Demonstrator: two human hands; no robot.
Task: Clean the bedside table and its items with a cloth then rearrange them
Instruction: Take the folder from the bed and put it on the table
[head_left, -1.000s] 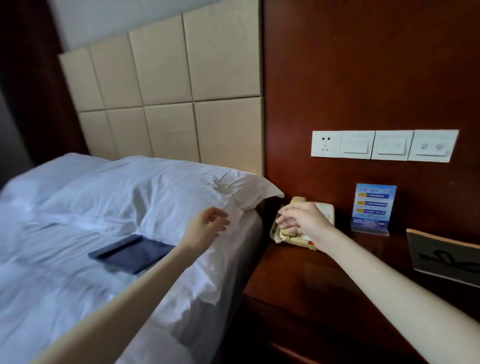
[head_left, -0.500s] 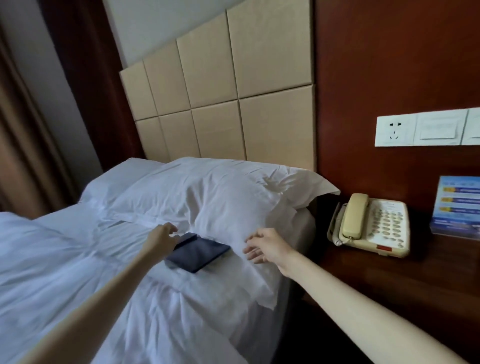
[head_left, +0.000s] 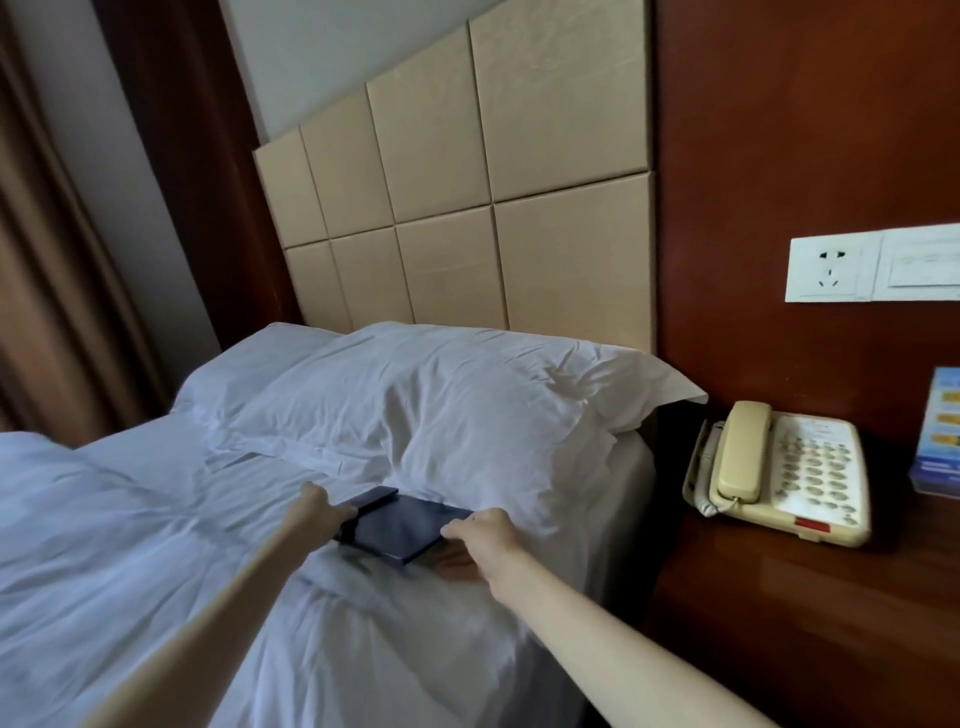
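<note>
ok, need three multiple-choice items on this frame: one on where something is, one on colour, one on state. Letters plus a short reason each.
1. Where does the dark folder lie?
A. on the bedside table
B. on the bed, partly under the pillow
C. on the floor

2. What colour is the telephone?
A. cream
B. black
C. red

3. What state is the telephone handset in?
A. lifted to the ear
C. dangling by its cord
B. resting on the cradle

Answers: 1 B, its far edge sits under the pillow, with the left hand and right hand at its sides. 2 A, body and handset are cream. 3 B, it lies flat on the base.
</note>
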